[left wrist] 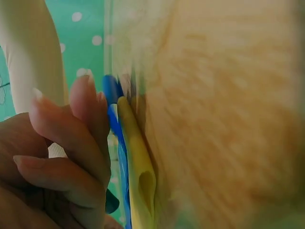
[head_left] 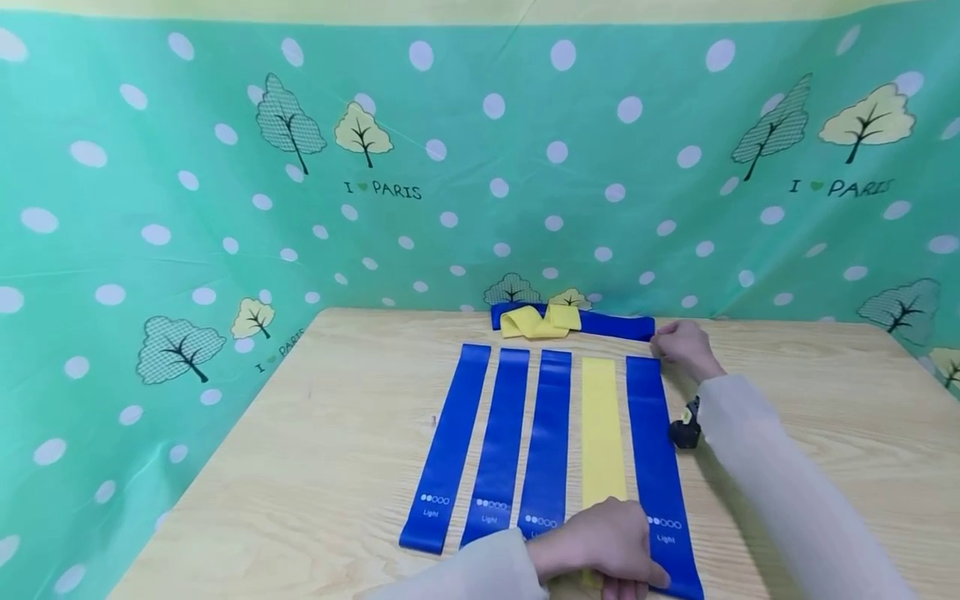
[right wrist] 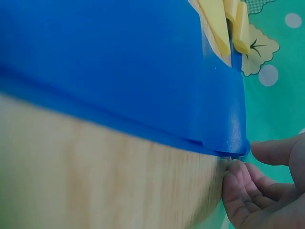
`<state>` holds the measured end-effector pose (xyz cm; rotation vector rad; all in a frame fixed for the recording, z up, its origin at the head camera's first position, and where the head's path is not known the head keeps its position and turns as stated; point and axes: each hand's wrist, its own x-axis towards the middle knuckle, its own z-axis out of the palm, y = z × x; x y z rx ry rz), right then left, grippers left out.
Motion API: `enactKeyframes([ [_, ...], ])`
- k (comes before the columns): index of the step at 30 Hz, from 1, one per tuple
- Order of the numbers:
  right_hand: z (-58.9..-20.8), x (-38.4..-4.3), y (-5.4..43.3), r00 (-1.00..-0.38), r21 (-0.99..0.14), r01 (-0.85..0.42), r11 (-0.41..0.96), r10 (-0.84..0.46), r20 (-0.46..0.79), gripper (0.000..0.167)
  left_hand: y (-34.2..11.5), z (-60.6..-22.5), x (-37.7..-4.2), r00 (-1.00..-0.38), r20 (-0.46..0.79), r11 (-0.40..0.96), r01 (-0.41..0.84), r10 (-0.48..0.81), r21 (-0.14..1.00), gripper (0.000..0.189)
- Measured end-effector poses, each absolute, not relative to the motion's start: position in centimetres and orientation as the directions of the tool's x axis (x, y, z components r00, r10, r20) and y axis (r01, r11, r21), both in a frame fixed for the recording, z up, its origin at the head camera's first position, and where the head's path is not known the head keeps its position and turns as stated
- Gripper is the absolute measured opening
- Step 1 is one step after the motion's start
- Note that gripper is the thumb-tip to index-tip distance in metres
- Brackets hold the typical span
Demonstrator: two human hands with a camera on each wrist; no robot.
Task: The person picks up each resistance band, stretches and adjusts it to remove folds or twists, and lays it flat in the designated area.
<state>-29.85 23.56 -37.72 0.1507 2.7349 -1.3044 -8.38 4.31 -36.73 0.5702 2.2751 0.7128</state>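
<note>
Five flat resistance bands lie side by side. Blue ones are at left, second, third and far right, with a yellow one between the last two. At the back, a blue resistance band lies crosswise under a folded yellow band. My right hand pinches its right end between thumb and fingers. My left hand covers the yellow band's near end, with a finger touching the far-right blue band's near end; its thumb is hidden in the left wrist view.
The bands lie on a light wooden table. A green dotted curtain printed with trees hangs along the back and left edges, close behind the crosswise band. A dark camera is strapped under the right wrist.
</note>
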Motion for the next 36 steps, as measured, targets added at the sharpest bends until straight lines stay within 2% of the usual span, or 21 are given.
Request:
enactKeyframes([
  [1, -37.7, -30.0, 23.7, -0.988, -0.769, 0.142, 0.624, 0.047, -0.145, 0.015, 4.3, -36.7, -8.5, -0.671, -0.474, 0.755, 0.201, 0.570, 0.624, 0.045],
  [5, -37.8, -30.7, 23.9, -0.983, -0.769, 0.177, 0.614, 0.073, -0.169, 0.037, 4.2, -36.3, -9.0, -0.674, -0.466, 0.745, 0.193, 0.573, 0.638, 0.045],
  [10, -37.7, -31.0, 23.4, -0.973, -0.759, 0.224, 0.611, 0.100, -0.206, 0.038, 3.8, -35.3, -10.1, -0.700, -0.452, 0.743, 0.167, 0.553, 0.649, 0.044],
  [15, -37.5, -31.1, 23.2, -0.972, -0.799, 0.225, 0.558, 0.072, -0.224, 0.039, 3.1, -34.4, -11.6, -0.768, -0.430, 0.767, 0.121, 0.475, 0.629, 0.038],
  [20, -36.1, -30.9, 22.4, -0.977, -0.863, 0.209, 0.459, 0.059, -0.205, 0.023, 2.1, -33.9, -13.1, -0.836, -0.382, 0.799, 0.105, 0.393, 0.592, 0.037],
  [23, -34.8, -30.8, 22.1, -0.983, -0.904, 0.182, 0.387, 0.041, -0.180, 0.029, 1.5, -33.5, -14.0, -0.858, -0.337, 0.778, 0.108, 0.387, 0.619, 0.040],
  [26, -33.5, -30.7, 22.1, -0.988, -0.934, 0.154, 0.322, 0.029, -0.153, 0.035, 1.0, -33.3, -15.0, -0.877, -0.283, 0.749, 0.122, 0.388, 0.651, 0.034],
  [31, -31.7, -30.2, 22.7, -0.994, -0.969, 0.107, 0.223, 0.041, -0.100, 0.025, 0.5, -33.6, -16.6, -0.898, -0.212, 0.719, 0.148, 0.386, 0.679, 0.013],
  [36, -30.4, -29.5, 23.0, -0.994, -0.983, 0.063, 0.172, 0.094, -0.047, 0.017, 0.4, -34.2, -17.9, -0.911, -0.193, 0.696, 0.129, 0.364, 0.707, 0.016],
])
